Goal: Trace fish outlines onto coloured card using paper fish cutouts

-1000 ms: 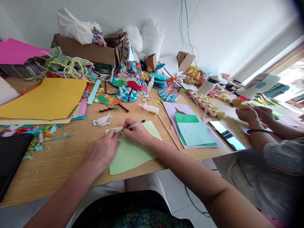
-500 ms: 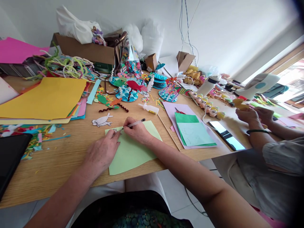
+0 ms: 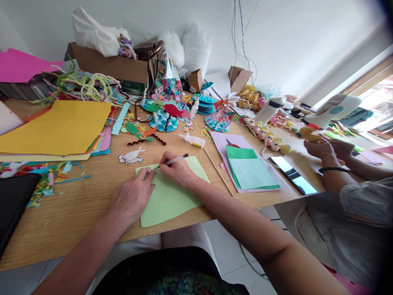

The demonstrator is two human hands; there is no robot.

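A sheet of light green paper (image 3: 172, 200) lies on the table in front of me. My right hand (image 3: 176, 168) is closed round a pen (image 3: 178, 159), its tip at the paper's upper left part. Beside it my left hand (image 3: 136, 190) rests on the sheet's left edge, fingers stretched forward and the thumb apart. Its fingertips press on a small pale cutout (image 3: 148, 169), mostly hidden by the fingers. Just beyond lies a white paper turtle-like cutout (image 3: 132, 156) with drawn outlines.
A glue bottle (image 3: 194, 141) and a thin wooden stick (image 3: 217, 171) lie beyond the sheet. Green papers (image 3: 251, 172) and a phone (image 3: 293, 175) are to the right. Coloured sheets (image 3: 58, 127) and a dark tablet (image 3: 15, 205) sit left. Another person's hands (image 3: 328, 149) work at far right.
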